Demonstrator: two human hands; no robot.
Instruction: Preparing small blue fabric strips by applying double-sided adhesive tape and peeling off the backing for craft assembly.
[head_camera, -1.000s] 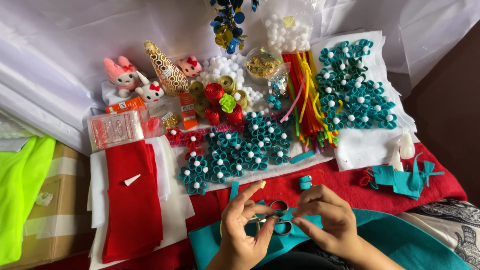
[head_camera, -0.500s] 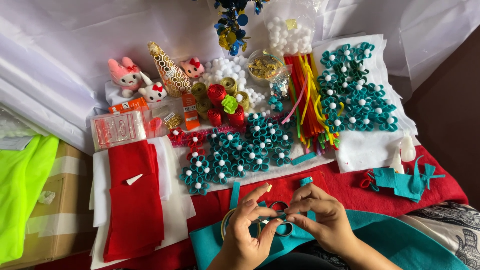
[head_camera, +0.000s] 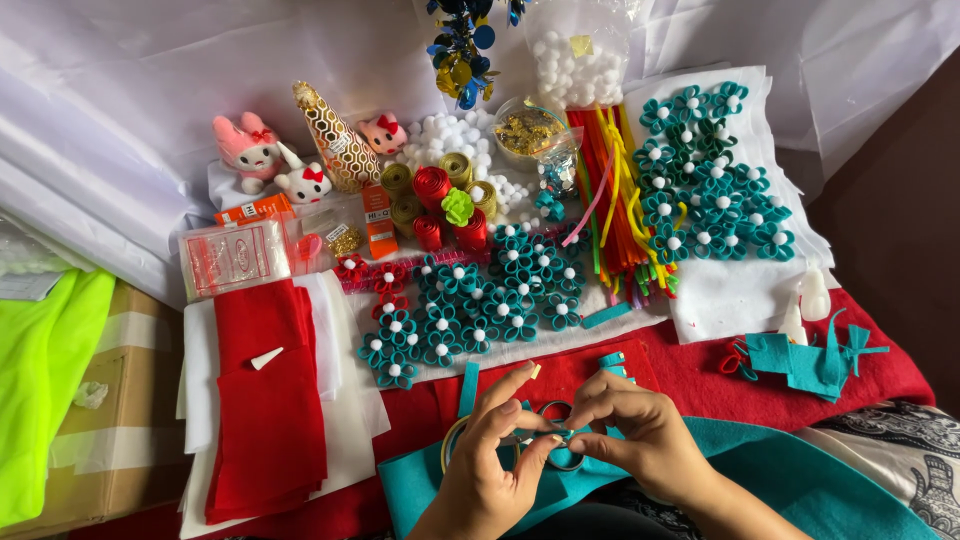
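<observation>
Both hands are working low and centre, fingertips meeting over a narrow teal felt strip (head_camera: 553, 437) being curled into a small loop. Left hand (head_camera: 487, 470) is pinching it, thumb and forefinger closed on the near-left side; the other left fingers are fanning up and apart. Right hand (head_camera: 640, 440) is pinching the same loop from the far-right side, thumb and forefinger together on it.

A pair of scissors with dark ring handles (head_camera: 556, 412) is lying just under the fingers, partly hidden (cannot tell whether any finger is touching them). A yellowish ring-shaped band (head_camera: 449, 448) is showing just left of the left thumb.

Handling judgement: the strip is looking very light, soft and floppy, not fragile, not slippery; it likely springs open if let go. Best hold is a fingertip pinch right where the ends overlap, not mid-loop.

Beneath the wrists, a large sheet of teal felt (head_camera: 800, 480) is spreading out on the red cloth-covered worktop (head_camera: 700, 365). Beyond the fingertips, finished teal felt flowers with white pompom centres (head_camera: 480, 300) are lying in a cluster, well apart from the fingers.
</observation>
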